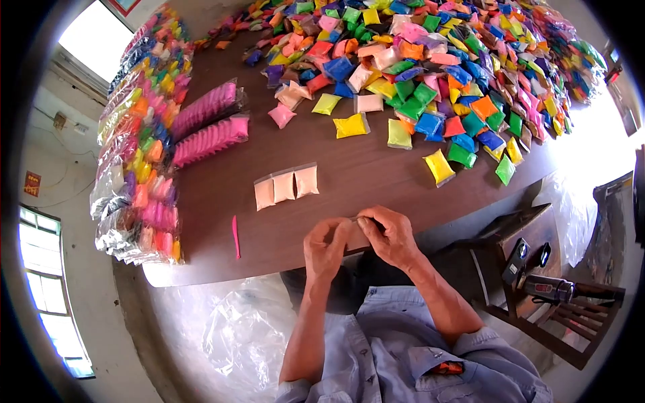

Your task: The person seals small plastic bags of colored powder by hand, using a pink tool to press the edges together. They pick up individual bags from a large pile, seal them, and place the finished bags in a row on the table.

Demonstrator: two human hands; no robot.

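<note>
Both hands are meeting at the near edge of the worktop (349, 174). The left hand (327, 247) and the right hand (391, 236) are each closing finger and thumb on a small item (356, 219) held between them, just above that edge. The item is too small and too covered to identify. What is showing is a thin pale sliver, and its long axis appears to be running across from one hand to the other, roughly along the worktop edge. Which end is leading cannot be told.

Just beyond the hands and slightly to their left, three peach packets (285, 186) are lying side by side in a row, touching, with their long sides pointing away from the person. A pink stick (236, 236) is lying further left, also pointing away.

Well beyond and to the left, two pink bundles (209, 124) are sitting in clear wrap, beside a long stack of wrapped mixed-colour packs (138, 154) along the left edge.

Far beyond and to the right, a large heap of loose coloured packets (437, 67) is covering much of the worktop.

Judgement: the work is looking early for this batch. Only three packets are lying set out, and the loose heap is far larger than the wrapped stock.
</note>
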